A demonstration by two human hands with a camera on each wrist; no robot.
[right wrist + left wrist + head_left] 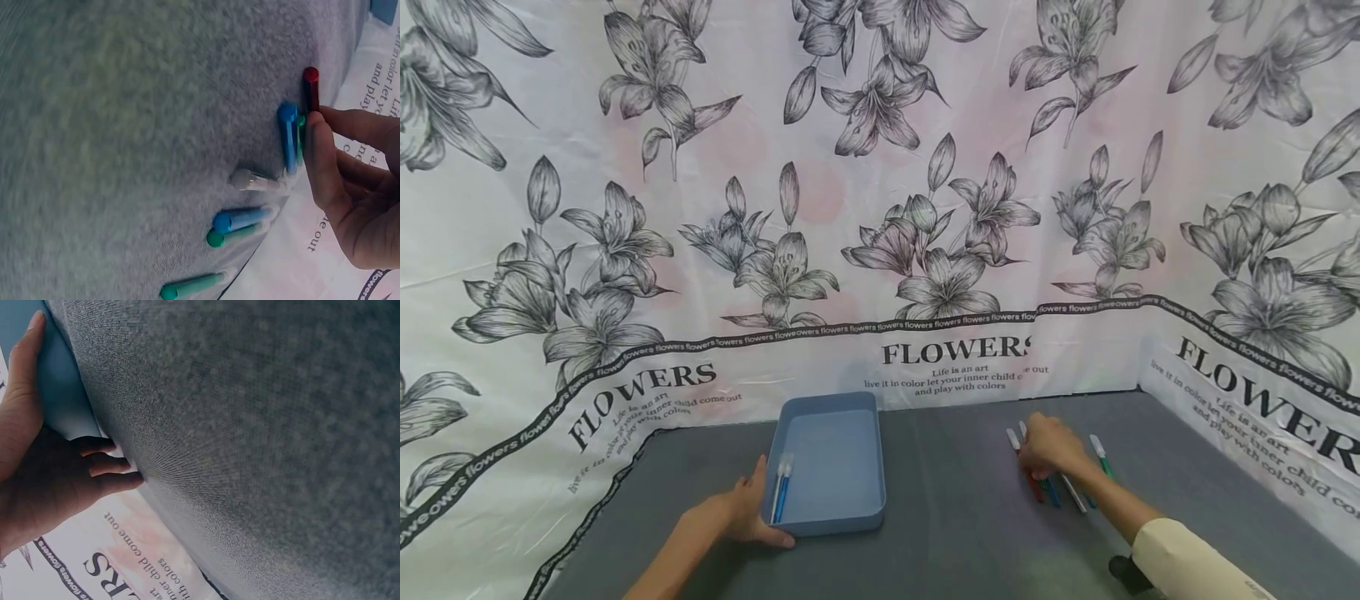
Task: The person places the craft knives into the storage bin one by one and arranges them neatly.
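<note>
A shallow blue-grey tray (831, 500) lies on the grey tabletop, with two slim markers (782, 492) along its left wall, one of them blue. My left hand (737, 507) rests against the tray's near left corner. Its thumb (28, 353) lies along the wall and the other fingers are extended. Right of the tray, my right hand (1052, 446) pinches a red marker (311, 87) between thumb and index finger. Beside it lie a blue marker (288, 134) and a green one, partly hidden. A grey marker (250, 180) and several blue and green ones lie farther along.
A white cloth (955, 367) printed with flowers and lettering hangs behind the table and along both sides. Bare grey tabletop (947, 483) lies between the tray and the markers. A dark round object (1126, 573) shows beside the right sleeve.
</note>
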